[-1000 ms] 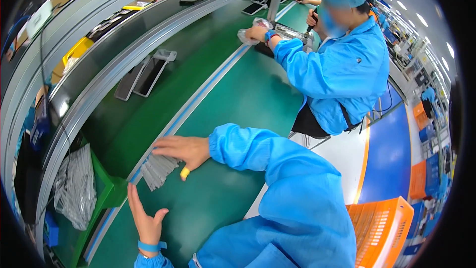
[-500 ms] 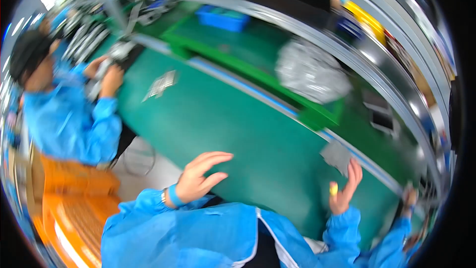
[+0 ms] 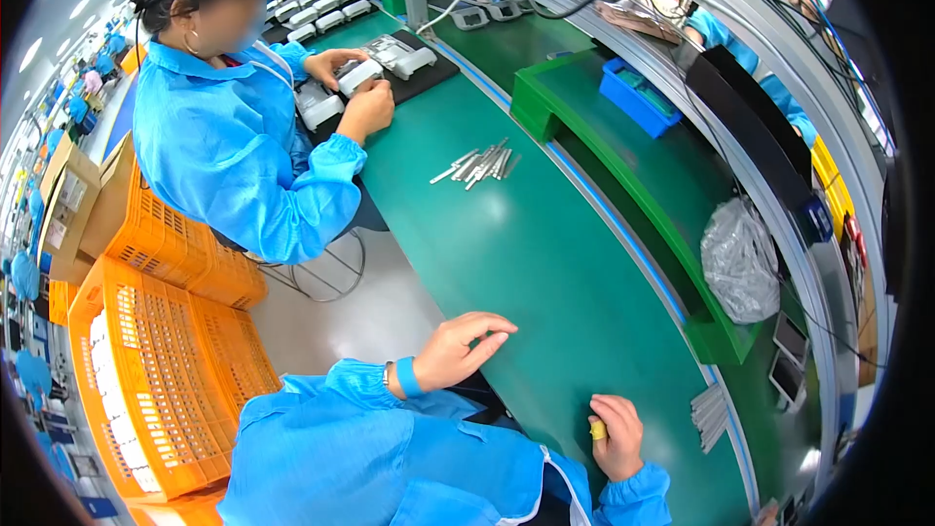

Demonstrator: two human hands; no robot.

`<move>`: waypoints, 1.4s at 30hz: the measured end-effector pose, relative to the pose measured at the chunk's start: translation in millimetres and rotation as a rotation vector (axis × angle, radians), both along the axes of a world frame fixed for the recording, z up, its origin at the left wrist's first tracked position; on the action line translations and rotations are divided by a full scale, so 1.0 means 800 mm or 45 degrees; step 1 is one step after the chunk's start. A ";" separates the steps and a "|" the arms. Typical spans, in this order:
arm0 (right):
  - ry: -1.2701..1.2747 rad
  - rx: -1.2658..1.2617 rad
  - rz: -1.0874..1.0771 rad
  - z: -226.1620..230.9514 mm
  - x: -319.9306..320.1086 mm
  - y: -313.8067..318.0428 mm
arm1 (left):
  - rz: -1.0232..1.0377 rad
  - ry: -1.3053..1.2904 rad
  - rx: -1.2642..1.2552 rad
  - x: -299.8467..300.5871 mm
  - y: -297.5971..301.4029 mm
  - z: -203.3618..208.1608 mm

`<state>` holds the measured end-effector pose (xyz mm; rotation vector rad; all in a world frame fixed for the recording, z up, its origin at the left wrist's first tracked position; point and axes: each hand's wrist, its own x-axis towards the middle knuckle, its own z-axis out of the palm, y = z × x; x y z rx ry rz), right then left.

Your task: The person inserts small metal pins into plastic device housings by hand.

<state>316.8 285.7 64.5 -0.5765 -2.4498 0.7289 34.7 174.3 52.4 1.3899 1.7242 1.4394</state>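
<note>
Grey strips [image 3: 711,417] to the right, both my hands clear of them

My left fingers [image 3: 479,322] reach out over the near edge of the desk [image 3: 545,273], lying close side by side, with a narrow gap between them and the thumb; I see nothing held there. My right fingers [image 3: 621,411] are curled in above the desk, the thumb with its yellow cover [image 3: 598,429] tucked in at their left. I cannot tell whether they close on anything.

The grey strips lie to the right of that hand, near but apart from it, beside the blue-lined rail [image 3: 634,251]. They are thin, straight and narrow, packed side by side with uneven ends. A second, looser group of silvery strips [image 3: 477,166] lies crossed on the far left of the desk.

My right palm and the undersides of those fingers are turned out of sight. The grey strips overlap too closely for me to count, and the lower edge cuts off my blue jacket [image 3: 390,458]. Wrinkles and glare blur the contents of the clear plastic bag [image 3: 742,263].
</note>
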 end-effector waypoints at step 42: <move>0.334 -0.622 -0.314 -0.028 -0.021 0.013 | 0.208 0.159 -0.033 0.005 0.031 -0.023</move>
